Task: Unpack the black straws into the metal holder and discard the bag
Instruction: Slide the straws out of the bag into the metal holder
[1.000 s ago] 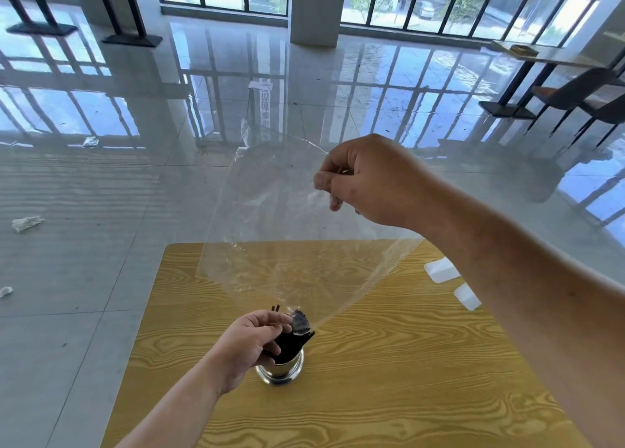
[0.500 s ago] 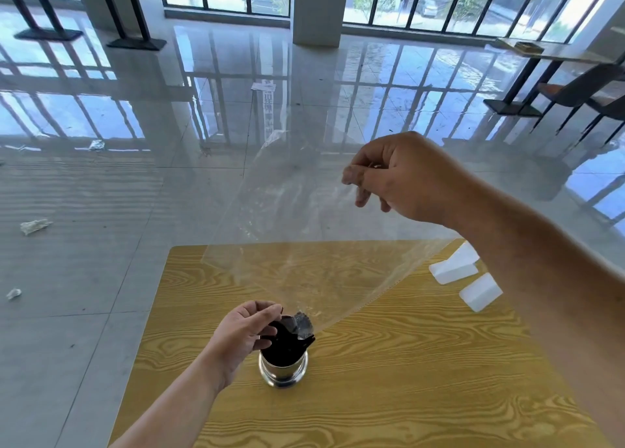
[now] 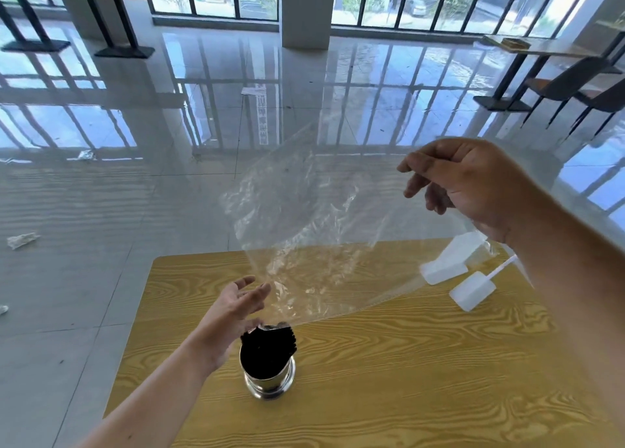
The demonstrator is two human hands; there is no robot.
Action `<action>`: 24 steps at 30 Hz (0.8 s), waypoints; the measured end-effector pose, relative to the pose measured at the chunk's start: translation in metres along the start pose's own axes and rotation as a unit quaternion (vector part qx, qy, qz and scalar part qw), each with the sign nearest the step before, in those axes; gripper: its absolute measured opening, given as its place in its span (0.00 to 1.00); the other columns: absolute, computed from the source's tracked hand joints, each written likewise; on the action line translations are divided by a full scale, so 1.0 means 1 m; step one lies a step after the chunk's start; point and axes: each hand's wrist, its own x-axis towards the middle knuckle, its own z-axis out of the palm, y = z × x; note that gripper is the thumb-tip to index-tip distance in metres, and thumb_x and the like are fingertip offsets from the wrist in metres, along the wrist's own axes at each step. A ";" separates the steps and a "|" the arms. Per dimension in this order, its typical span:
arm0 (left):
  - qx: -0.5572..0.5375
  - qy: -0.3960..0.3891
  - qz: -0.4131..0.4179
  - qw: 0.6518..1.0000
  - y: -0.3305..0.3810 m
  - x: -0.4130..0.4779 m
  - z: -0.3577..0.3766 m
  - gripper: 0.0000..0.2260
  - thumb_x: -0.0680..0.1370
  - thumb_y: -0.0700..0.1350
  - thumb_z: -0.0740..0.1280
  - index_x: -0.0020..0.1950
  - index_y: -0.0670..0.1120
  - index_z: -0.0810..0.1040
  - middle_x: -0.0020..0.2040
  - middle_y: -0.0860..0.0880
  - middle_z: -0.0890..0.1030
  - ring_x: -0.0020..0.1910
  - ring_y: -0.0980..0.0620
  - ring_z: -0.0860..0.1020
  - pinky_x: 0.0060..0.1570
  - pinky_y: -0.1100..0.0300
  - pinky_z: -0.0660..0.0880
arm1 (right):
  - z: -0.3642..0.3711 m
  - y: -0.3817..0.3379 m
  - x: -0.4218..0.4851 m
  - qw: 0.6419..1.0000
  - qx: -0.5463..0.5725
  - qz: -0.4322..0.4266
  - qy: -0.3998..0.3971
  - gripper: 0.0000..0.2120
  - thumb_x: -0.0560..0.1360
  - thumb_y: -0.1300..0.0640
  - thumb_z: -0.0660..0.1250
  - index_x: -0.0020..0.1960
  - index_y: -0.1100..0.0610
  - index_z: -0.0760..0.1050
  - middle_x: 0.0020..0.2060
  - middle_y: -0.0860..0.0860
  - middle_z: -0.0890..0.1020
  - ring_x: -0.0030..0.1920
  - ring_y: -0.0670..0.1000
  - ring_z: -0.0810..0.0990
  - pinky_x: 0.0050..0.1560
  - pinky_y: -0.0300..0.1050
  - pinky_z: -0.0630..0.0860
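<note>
- The black straws [image 3: 267, 348] stand packed in a tight bundle inside the metal holder [image 3: 270, 381], their tops rising above its rim.
- The holder stands upright on the counter [image 3: 406, 397], a yellow wood-grain top, nearer its left edge than its right.
- The clear bag [image 3: 314, 231] hangs in the air above the far part of the counter. It is spread wide and crinkled, with nothing showing inside it.
- The bag's lowest corner comes down to the straw tops, where a shiny scrap of plastic lies against them.
- The left grip [image 3: 236, 307] is spread, fingers straight and apart, palm turned toward the bag. It sits just above and to the left of the straws and holds nothing. Its fingertips are at the bag's lower edge; contact is unclear.
- The right grip [image 3: 466, 183] is raised at the bag's upper right corner, with its fingers loosely curled and pointing left. The plastic runs beneath the palm, and I cannot tell whether the fingers pinch it.
- Two white blocks [image 3: 443, 268] lie on the counter's far right part, near each other, with a thin white stick [image 3: 500, 267] beside them.
- Beyond the counter is a glossy tiled floor [image 3: 101, 210] with small crumpled scraps [image 3: 22, 240] on it.
- Further off are a pillar [image 3: 304, 7], tall windows and another table [image 3: 541, 46] with dark chairs [image 3: 575, 79].
</note>
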 end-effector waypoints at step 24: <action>-0.203 -0.087 0.007 0.975 0.056 0.025 0.083 0.40 0.68 0.65 0.80 0.77 0.56 0.72 0.71 0.46 0.82 0.67 0.41 0.82 0.63 0.39 0.77 | 0.042 0.161 -0.027 0.838 0.467 0.232 0.160 0.08 0.86 0.61 0.65 0.57 0.54 0.82 0.47 0.57 0.90 0.33 0.54 0.85 0.33 0.47 0.84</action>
